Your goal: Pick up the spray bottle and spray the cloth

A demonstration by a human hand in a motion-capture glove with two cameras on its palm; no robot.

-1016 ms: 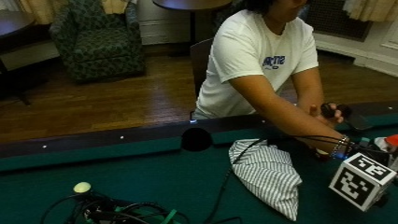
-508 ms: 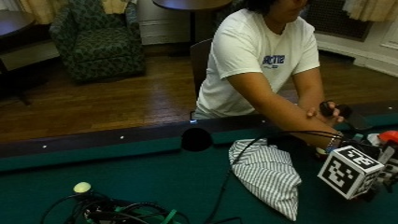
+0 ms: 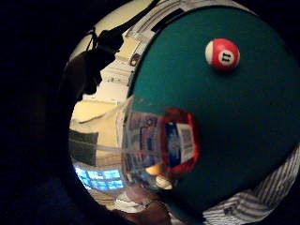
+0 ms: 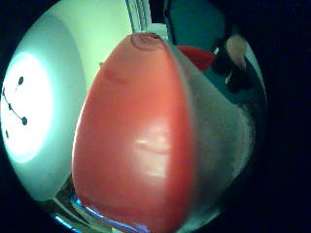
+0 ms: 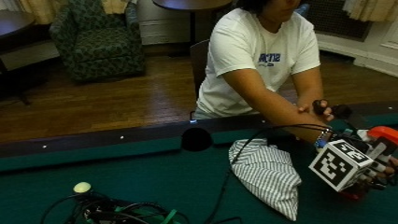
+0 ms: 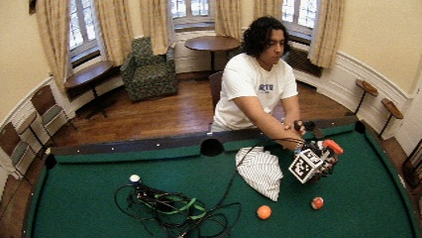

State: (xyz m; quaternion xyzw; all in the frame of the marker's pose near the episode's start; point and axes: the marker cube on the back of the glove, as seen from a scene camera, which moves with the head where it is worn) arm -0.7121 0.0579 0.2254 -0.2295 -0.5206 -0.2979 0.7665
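Observation:
My gloved right hand [image 5: 377,174] grips the spray bottle [image 5: 383,136], its fingers curled round the body, and holds it above the green felt to the right of the cloth. The bottle has an orange-red spray head and a clear body with a label [image 3: 159,143]. That orange head [image 4: 136,141] fills the thumb side palm view. The striped white cloth [image 5: 267,171] lies crumpled on the felt [image 5: 149,177] near the table's rail, left of the hand, and its edge [image 3: 255,204] shows in the little finger side palm view.
A red-striped ball numbered 11 [image 3: 222,54] and an orange ball [image 6: 264,211] lie on the felt in front of the cloth. Tangled cables [image 5: 124,212] and a white ball [image 5: 81,187] sit at the left. The bare left hand [image 5: 306,108] holds a black object near the rail.
The gloved hand with the bottle has shifted a little up and to the left, toward the cloth. The cloth has stayed put.

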